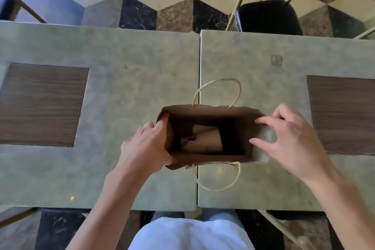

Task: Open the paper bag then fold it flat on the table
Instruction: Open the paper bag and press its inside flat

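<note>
A brown paper bag stands upright and open on the table, over the seam between two tabletops. Its mouth faces me and its dark inside shows a folded bottom flap. One twine handle lies over the far rim, the other hangs toward me. My left hand grips the bag's left wall, fingers on the outside and thumb at the near corner. My right hand rests with spread fingertips against the bag's right wall, holding nothing.
Two grey-green tabletops meet at a seam, each with a dark wood inlay. A black-seated chair stands beyond the far edge. The floor is patterned tile.
</note>
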